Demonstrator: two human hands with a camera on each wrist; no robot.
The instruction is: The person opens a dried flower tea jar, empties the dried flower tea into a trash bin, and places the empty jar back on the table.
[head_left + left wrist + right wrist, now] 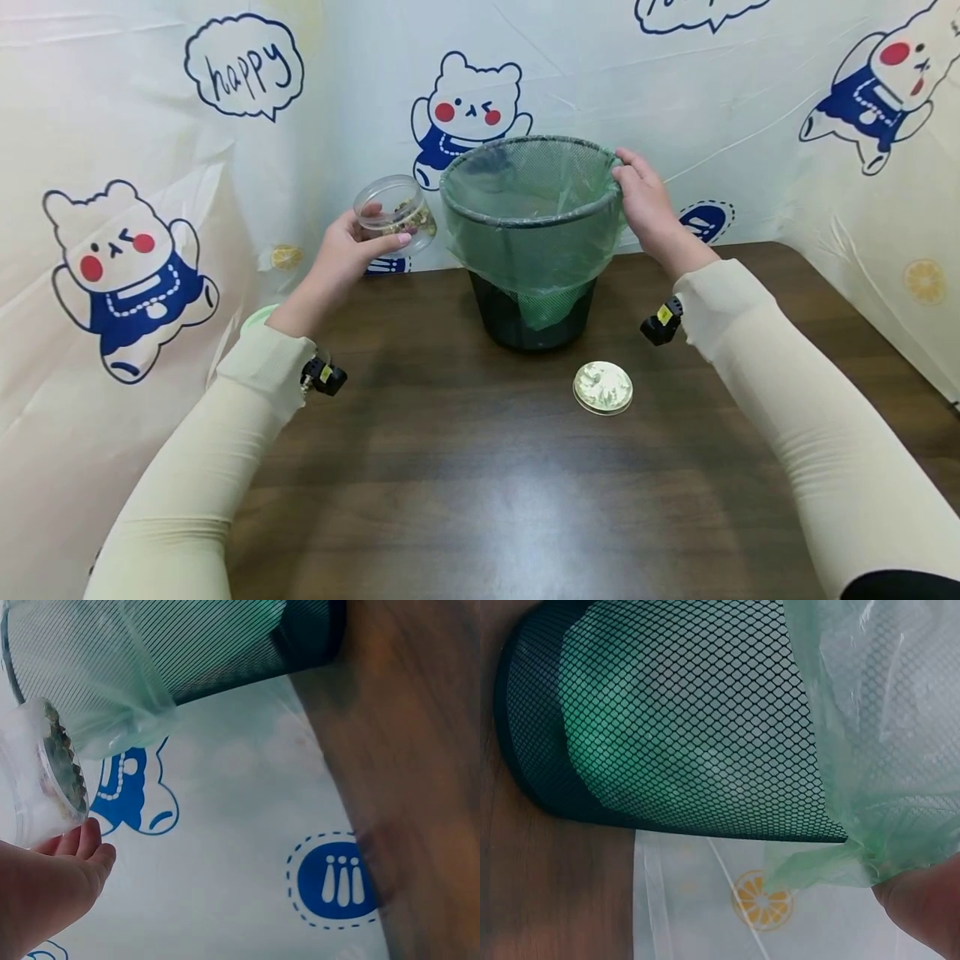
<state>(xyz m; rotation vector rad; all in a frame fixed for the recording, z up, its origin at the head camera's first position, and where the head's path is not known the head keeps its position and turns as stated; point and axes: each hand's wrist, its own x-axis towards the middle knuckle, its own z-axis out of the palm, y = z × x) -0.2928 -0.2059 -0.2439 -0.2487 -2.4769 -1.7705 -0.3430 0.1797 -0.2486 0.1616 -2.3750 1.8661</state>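
My left hand [348,250] grips a clear plastic jar [390,218], lidless and tilted to the right, beside the bin's rim. Small brownish dried bits [411,218] lie in it, and the left wrist view shows them gathered against the jar's base. My right hand [643,198] holds the right side of the rim of a black mesh trash bin [501,310], thumb on the liner. A thin green bag [525,254] lines the bin and folds over its rim. In the right wrist view, only part of that hand [922,904] shows at the lower right corner.
On the brown wooden table [450,467], a round pale lid [603,387] lies in front of the bin to the right. A light green round edge [258,317] peeks out behind the left wrist. A cartoon-printed cloth [360,83] hangs close behind the bin.
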